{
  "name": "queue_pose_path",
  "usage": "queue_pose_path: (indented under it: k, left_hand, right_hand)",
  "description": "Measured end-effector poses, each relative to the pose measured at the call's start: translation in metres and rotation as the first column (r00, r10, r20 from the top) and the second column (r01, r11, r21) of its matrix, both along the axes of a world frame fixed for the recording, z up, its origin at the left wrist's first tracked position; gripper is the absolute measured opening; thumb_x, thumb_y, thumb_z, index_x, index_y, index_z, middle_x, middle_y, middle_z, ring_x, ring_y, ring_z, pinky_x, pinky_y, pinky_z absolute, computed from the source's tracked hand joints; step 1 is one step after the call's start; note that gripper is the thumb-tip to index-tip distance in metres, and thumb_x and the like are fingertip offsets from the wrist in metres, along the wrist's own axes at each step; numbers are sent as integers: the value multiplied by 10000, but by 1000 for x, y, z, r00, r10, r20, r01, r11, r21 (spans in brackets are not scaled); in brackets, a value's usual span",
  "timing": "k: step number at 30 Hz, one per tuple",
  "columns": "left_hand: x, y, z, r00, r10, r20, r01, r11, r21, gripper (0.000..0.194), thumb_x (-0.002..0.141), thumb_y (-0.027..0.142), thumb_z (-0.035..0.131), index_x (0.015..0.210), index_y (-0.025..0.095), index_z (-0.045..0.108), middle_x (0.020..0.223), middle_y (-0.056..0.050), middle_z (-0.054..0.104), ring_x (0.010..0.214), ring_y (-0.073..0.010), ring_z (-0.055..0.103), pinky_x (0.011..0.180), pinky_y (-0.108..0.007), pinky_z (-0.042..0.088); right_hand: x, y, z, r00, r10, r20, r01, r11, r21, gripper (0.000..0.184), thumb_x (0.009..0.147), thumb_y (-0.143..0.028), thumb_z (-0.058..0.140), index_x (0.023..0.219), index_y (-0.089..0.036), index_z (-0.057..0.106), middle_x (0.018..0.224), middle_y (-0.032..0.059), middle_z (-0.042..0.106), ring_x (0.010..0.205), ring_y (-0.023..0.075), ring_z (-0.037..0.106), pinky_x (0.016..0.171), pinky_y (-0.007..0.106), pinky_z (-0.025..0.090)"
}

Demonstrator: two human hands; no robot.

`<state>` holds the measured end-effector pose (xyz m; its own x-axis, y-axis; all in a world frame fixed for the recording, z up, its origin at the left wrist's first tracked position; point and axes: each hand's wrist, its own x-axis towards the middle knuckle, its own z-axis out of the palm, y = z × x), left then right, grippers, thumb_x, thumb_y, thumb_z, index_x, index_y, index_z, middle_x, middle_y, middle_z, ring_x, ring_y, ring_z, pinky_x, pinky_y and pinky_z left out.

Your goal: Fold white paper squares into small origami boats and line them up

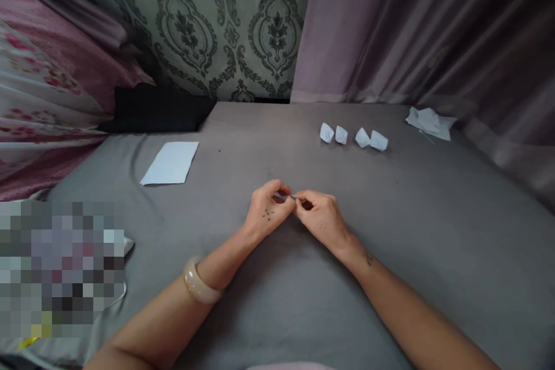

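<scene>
My left hand (269, 205) and my right hand (321, 214) meet over the middle of the grey sheet-covered surface (277, 312). The thumb and fingers of each are closed in a pinch, tips nearly touching. Between them shows a tiny sliver, too small to name and mostly hidden by the fingers. A pale bangle (200, 283) circles the left forearm. Beyond the right hand, several small folded white paper pieces (378, 140) stand in a row, apart from both hands. Farther off to the left lies a flat white sheet of paper (171, 163).
At the far right are crumpled white papers (430, 123) with a thin stick (427, 137) beside them. A folded black cloth (160, 111) lies at the back left. Curtains (390, 23) hang along the right and left edges. The near left area is blurred out.
</scene>
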<state>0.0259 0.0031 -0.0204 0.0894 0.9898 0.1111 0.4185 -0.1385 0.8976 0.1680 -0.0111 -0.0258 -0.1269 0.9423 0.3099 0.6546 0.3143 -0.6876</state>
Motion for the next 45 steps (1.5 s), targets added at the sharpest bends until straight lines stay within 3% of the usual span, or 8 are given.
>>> queue_pose_path:
  k: [6,10,16,26,31,36,39,45]
  left_hand:
    - [-2,1,-3,996,55,-66,-45,989,138,49,665,135,558,681,169,588,674,16,584,610,-107,522,577,-222,421]
    - [-6,5,-6,999,39,8,-40,997,71,13,688,163,573,690,168,585,646,20,580,573,-95,489,545,-209,398]
    - [-11,10,-4,990,-114,88,111,993,41,66,701,116,528,714,163,572,765,-7,650,655,-104,555,585,-209,421]
    - [-28,14,2,903,-358,-237,409,884,225,249,704,77,518,905,183,618,967,-51,613,825,-145,579,697,-245,472]
    - [-38,21,-5,865,-354,-356,464,835,297,144,842,153,513,913,199,630,1028,-69,649,942,-164,605,823,-281,478]
    - [-40,23,-6,916,-272,-295,360,882,304,106,871,225,535,870,201,639,992,-53,703,855,-144,660,767,-246,509]
    - [-40,23,-6,943,-208,-259,293,888,355,92,867,211,550,881,198,639,961,-49,720,847,-141,677,781,-238,513]
    - [-39,21,-9,871,-197,-450,422,769,480,132,907,176,488,937,179,616,1037,-96,706,956,-178,670,850,-292,507]
  right_hand:
    - [-3,-2,1,999,-6,39,4,999,49,170,800,-126,535,777,-195,689,767,40,712,674,151,638,672,256,472]
    - [-1,-1,-1,1000,-13,-19,15,997,77,180,815,-135,522,819,-203,689,827,35,719,733,153,650,710,259,484]
    - [5,2,-5,993,4,-117,6,997,78,140,812,-186,563,840,-216,697,845,22,727,749,148,664,711,256,503]
    - [17,12,-10,952,63,-301,-79,996,-41,142,812,-226,578,874,-209,705,941,42,729,812,148,676,726,260,529]
    - [25,18,-11,904,110,-413,-148,987,-60,160,820,-276,567,867,-211,705,1034,58,704,902,159,665,766,286,546]
    - [30,19,-10,865,63,-498,-131,986,-103,176,839,-289,543,912,-207,680,1076,63,670,655,106,647,635,259,564]
    - [31,19,-11,873,36,-487,-103,988,-111,168,845,-279,531,919,-203,661,1052,58,669,637,105,644,643,260,563]
    - [30,14,-9,970,50,-236,-43,998,38,263,817,-172,527,1069,-232,573,1122,56,638,710,113,651,668,250,550]
